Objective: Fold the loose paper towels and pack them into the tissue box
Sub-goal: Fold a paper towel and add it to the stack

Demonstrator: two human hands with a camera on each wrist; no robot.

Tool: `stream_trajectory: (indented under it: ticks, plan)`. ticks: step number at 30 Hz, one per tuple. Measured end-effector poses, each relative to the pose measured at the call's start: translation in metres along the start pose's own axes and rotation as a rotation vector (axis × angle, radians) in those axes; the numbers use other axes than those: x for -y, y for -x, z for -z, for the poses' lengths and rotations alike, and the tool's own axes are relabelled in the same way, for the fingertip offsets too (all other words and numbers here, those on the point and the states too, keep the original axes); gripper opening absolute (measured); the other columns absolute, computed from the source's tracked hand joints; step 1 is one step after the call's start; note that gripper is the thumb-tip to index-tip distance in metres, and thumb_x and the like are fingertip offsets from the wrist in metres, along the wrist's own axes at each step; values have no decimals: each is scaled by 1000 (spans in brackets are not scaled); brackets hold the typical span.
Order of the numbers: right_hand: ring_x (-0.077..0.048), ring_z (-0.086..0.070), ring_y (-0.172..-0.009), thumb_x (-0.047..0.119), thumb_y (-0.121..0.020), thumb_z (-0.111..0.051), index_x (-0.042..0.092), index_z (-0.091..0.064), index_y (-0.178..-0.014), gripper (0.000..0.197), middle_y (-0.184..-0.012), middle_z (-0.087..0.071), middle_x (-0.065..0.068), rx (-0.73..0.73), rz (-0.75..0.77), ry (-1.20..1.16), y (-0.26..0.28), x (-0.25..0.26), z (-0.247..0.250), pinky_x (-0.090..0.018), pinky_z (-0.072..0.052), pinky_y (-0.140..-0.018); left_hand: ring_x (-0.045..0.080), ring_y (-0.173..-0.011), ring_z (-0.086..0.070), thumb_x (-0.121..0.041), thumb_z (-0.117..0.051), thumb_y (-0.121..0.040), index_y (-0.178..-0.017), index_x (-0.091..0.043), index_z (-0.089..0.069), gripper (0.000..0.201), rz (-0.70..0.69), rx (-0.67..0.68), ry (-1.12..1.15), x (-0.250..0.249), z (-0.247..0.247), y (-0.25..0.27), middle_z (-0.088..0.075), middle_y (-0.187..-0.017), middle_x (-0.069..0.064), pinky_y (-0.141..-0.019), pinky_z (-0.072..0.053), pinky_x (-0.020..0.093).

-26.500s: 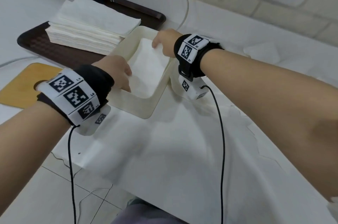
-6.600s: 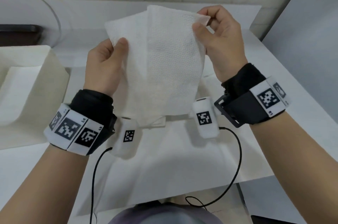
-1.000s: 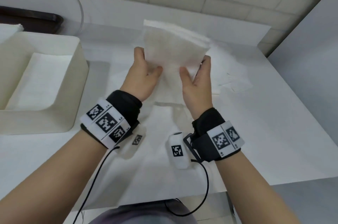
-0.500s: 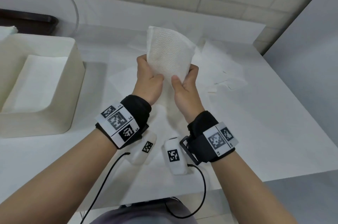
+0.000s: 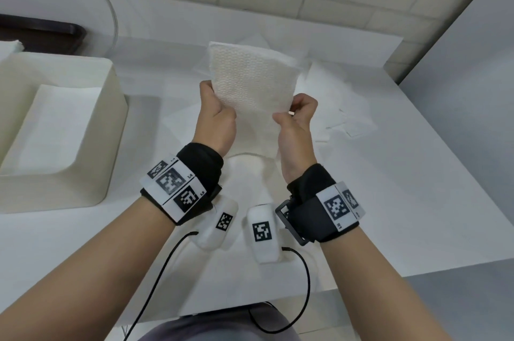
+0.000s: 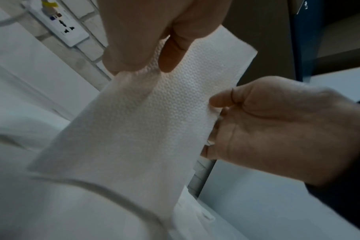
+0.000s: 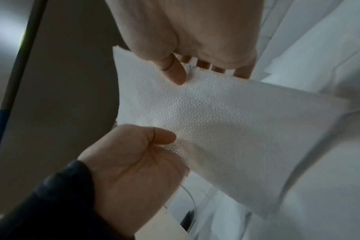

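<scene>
- The head view alone shows the cream tissue box at the left of the frame, open-topped with folded white sheets lying flat inside, and more loose paper towels spread on the white table at centre right
- Only the left wrist view shows a white wall socket in its upper left; the right wrist view shows the fingertips of the nearer hand along the towel's edge, which the head view hides
- The folded paper towel stands upright in the air at the centre of the head view, above the table and well right of the box; its lower part sits between both hands and most of it rises above them
- The left hand pinches the towel's left edge between thumb and curled fingers
- The right hand pinches the right edge low down, thumb in front, fingers curled behind
- The wristbands carry black-and-white square code markers; small characters reading roughly "L4" and "L5" sit beside the left ones, the rest being too small to read
</scene>
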State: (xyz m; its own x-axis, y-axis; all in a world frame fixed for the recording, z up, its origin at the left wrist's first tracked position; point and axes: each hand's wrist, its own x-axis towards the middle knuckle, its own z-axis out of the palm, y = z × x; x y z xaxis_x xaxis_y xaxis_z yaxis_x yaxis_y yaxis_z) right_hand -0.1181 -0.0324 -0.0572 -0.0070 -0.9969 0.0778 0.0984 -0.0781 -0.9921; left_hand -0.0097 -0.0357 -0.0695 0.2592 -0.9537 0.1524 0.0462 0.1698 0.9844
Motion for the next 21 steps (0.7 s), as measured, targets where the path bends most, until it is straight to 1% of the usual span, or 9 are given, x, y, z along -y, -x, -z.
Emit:
stream_trajectory:
  ticks: [3, 6, 9, 10, 12, 15, 17, 19, 21]
  plan:
    - [-2, -42, -82, -9, -87, -31, 27, -30, -92, 36, -93, -40, 8, 73, -17, 16, 2, 1, -2, -16, -36, -74, 2, -75, -41, 19, -31, -80, -103, -11, -29, 39, 2, 78, -48, 1, 1, 1, -40, -86, -6, -61, -38, 9]
    - [-3, -40, -83, -10, -86, -29, 25, -30, -90, 35, -93, -38, 8, 73, -35, -29, 0, 1, 0, -18, -35, -74, 4, -76, -42, 18, -34, -80, -100, -13, -33, 37, -1, 68, -57, 1, 2, 0, -41, -86, -7, -67, -37, 18]
    - [-3, -43, -86, -9, -86, -31, 22, -30, -101, 34, -95, -42, 8, 90, -59, 47, -2, -2, 0, -18, -37, -76, 5, -80, -46, 8, -41, -77, -90, -23, -37, 34, -20, 43, -19, 2, 4, -1, -45, -86, -7, -72, -39, 21]
    - [-4, -46, -88, -8, -87, -32, 21, -30, -104, 33, -98, -44, 6, 104, -54, 87, -2, -4, 0, -18, -39, -78, 4, -80, -46, 4, -43, -74, -90, -24, -37, 33, -16, 55, -15, 2, 5, -1, -45, -87, -7, -72, -39, 19]
    - [-10, -49, -94, -5, -90, -35, 19, -30, -106, 30, -107, -47, -1, 146, -43, 146, -1, -6, -1, -24, -41, -85, 2, -82, -46, 8, -43, -77, -100, -18, -38, 35, 10, 82, -37, 2, 5, -1, -46, -90, -8, -74, -39, 17]
    - [-6, -49, -91, -2, -92, -38, 17, -27, -109, 27, -107, -45, 0, 158, -3, 198, -1, -6, -1, -21, -42, -83, -1, -85, -48, 15, -38, -82, -109, -14, -40, 39, 17, 46, -58, 1, 7, -3, -49, -92, -11, -77, -40, 15]
    - [-4, -48, -92, -3, -90, -44, 20, -25, -111, 37, -105, -42, 6, 118, 107, 225, -2, 1, 1, -20, -44, -83, 0, -84, -50, 13, -38, -82, -108, -14, -42, 38, 27, 12, -57, 1, 8, -4, -50, -91, -11, -77, -41, 17]
    - [-10, -48, -99, -3, -87, -51, 26, -22, -116, 50, -111, -40, 10, 105, 293, 281, -4, 14, 5, -25, -46, -87, 2, -83, -50, 12, -38, -83, -106, -15, -43, 35, 42, 3, -63, 0, 9, -3, -51, -90, -11, -76, -41, 20]
    - [-6, -44, -104, 0, -85, -54, 28, -26, -124, 56, -117, -37, 14, 149, 483, 469, -9, 32, 8, -24, -45, -92, 2, -84, -51, 7, -42, -83, -101, -19, -45, 32, 50, 10, -44, -1, 9, -1, -53, -91, -11, -76, -41, 20]
